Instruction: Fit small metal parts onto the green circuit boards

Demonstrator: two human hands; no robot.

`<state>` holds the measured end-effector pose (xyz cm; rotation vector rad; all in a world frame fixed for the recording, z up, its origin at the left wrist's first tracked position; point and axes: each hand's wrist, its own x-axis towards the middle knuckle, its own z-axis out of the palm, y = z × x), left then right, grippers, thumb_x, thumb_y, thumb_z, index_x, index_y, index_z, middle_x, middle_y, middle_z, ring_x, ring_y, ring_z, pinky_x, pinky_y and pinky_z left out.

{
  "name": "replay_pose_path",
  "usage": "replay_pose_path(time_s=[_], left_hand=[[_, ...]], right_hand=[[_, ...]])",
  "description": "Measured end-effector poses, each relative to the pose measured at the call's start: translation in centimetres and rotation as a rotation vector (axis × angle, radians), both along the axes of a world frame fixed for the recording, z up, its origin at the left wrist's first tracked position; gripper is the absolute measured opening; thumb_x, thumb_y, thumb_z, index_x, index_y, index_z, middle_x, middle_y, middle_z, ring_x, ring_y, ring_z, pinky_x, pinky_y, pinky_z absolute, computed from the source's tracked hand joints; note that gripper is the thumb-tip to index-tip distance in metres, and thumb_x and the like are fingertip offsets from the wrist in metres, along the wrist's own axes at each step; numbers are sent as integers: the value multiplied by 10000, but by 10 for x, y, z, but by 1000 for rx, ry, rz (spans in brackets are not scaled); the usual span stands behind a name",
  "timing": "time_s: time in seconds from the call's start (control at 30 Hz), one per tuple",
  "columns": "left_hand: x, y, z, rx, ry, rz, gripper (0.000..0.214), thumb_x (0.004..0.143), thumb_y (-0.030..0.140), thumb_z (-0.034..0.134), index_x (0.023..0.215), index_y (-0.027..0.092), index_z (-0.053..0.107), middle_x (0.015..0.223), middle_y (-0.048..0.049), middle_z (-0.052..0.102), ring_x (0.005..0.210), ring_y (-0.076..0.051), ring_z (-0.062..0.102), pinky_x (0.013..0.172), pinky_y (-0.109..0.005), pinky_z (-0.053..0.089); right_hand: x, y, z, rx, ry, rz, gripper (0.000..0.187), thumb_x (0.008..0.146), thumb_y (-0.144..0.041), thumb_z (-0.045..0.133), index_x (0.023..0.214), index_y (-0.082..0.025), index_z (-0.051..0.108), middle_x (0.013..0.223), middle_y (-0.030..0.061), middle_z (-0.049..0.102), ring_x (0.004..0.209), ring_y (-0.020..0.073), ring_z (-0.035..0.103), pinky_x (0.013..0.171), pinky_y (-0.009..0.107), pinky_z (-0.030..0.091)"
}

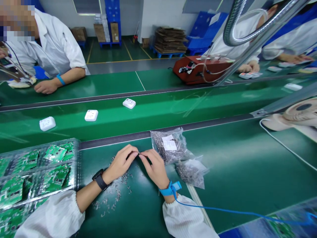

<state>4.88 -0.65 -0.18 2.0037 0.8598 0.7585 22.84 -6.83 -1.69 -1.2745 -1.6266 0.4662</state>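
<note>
My left hand [123,161] and my right hand [155,168] meet fingertip to fingertip above the green work surface. Both are closed in a pinch on a tiny dark metal part [139,153], too small to tell its kind. A black watch is on my left wrist, a blue wrist strap [170,189] with a cord on my right. Scattered small metal pieces [118,191] lie under and beside my left hand. Just right of my right hand rests a clear bag of small metal parts [170,145], with a smaller such bag [192,172] nearer me.
A clear tray of green circuit boards [76,165] stands at left. White plastic devices [91,115] sit on the green conveyor belt [158,112] ahead. A metal post [257,46] and hose rise at right, beside a beige object [297,115]. Co-workers in white sit across.
</note>
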Motion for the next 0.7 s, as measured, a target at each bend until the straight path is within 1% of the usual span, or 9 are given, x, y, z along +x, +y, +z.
replay_pose_path(time_s=[0.07, 0.17, 0.3, 0.37, 0.47, 0.5, 0.6, 0.63, 0.7], left_hand=[[0, 1, -1, -7, -10, 7, 197, 1075, 353, 489, 1032, 211, 618, 949, -28, 633, 857, -171, 587, 810, -283, 448], [0, 2, 0, -47, -5, -12, 214, 1074, 375, 487, 1032, 214, 620, 950, -26, 651, 864, -175, 596, 811, -285, 449], [0, 2, 2, -94, -7, -23, 233, 1078, 397, 471, 1025, 213, 604, 909, -13, 638, 833, -167, 581, 792, -280, 441], [1, 1, 3, -108, -9, -28, 241, 1079, 408, 465, 1025, 213, 595, 897, -9, 630, 820, -164, 574, 783, -278, 436], [1, 1, 4, -121, -5, -34, 248, 1084, 411, 449, 1015, 211, 579, 884, -5, 620, 803, -159, 564, 766, -275, 427], [1, 1, 4, -122, -2, -38, 247, 1085, 409, 447, 1015, 211, 577, 885, -4, 620, 802, -159, 563, 764, -275, 425], [1, 1, 4, -118, 16, -49, 244, 1086, 405, 446, 1011, 212, 576, 900, -7, 620, 807, -159, 558, 764, -276, 422], [1, 1, 4, -116, 22, -51, 244, 1086, 403, 448, 1008, 211, 576, 904, -8, 618, 811, -158, 557, 765, -276, 421], [0, 2, 4, -112, 28, -57, 249, 1086, 401, 446, 992, 209, 574, 903, -6, 608, 814, -157, 550, 765, -275, 417]], right_hand=[[1, 0, 0, -13, -29, 28, 133, 1052, -218, 544, 986, -239, 657, 922, 60, 709, 869, 236, 640, 805, 382, 517], [0, -1, 0, -40, 2, 38, 132, 1056, -222, 529, 986, -241, 639, 927, 53, 698, 871, 227, 642, 797, 367, 514], [-3, -2, -1, -92, 81, -29, 94, 1041, -257, 562, 974, -249, 627, 901, 34, 683, 846, 211, 657, 776, 347, 525], [-3, -2, -3, -116, 135, -61, 46, 1019, -275, 601, 1047, -249, 627, 921, 33, 689, 849, 209, 671, 784, 345, 542], [-4, -1, -5, -132, 185, -44, 216, 1001, -279, 627, 1215, -249, 619, 1008, 49, 716, 901, 214, 695, 823, 350, 563], [-4, -1, -5, -137, 179, -33, 210, 1004, -280, 624, 1211, -251, 632, 1010, 49, 723, 903, 215, 698, 827, 351, 565], [-4, -1, -3, -152, 124, -24, 92, 1013, -297, 614, 1038, -249, 689, 924, 37, 732, 844, 215, 696, 791, 347, 558], [-4, -1, -2, -153, 108, -24, 98, 1015, -301, 612, 1001, -245, 692, 903, 35, 732, 829, 215, 693, 780, 346, 554], [-4, -1, 0, -147, 84, -21, 114, 1021, -297, 601, 994, -240, 695, 900, 38, 736, 827, 217, 689, 772, 343, 547]])
